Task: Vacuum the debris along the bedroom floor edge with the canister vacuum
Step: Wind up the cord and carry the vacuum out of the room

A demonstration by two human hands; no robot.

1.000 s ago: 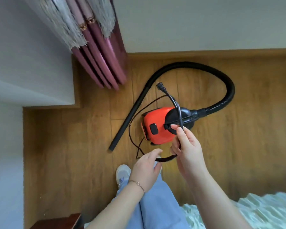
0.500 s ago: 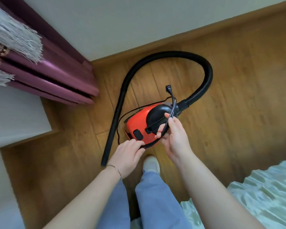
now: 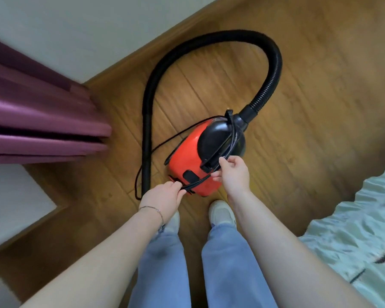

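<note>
A red canister vacuum (image 3: 188, 156) with a black top sits on the wooden floor just ahead of my feet. Its black hose (image 3: 273, 63) arcs away from the front and comes back down as a straight tube (image 3: 146, 138) on the left. A bundled black power cord (image 3: 230, 138) runs over the vacuum's top, with its plug sticking up near the hose joint. My right hand (image 3: 232, 172) pinches the cord bundle at the vacuum's handle. My left hand (image 3: 162, 197) grips the same bundle lower down at the vacuum's rear. A loose loop of cord trails on the floor by the tube.
Purple curtains (image 3: 38, 121) hang at the left against a white wall. A wooden baseboard (image 3: 156, 43) runs along the far wall. A pale green bedspread (image 3: 351, 232) fills the lower right. My feet in white shoes (image 3: 221, 213) stand right behind the vacuum.
Both hands have dropped closer to the vacuum and moved apart along the cord. The plug end now lies lower, against the vacuum's top. The view has swung further round.
</note>
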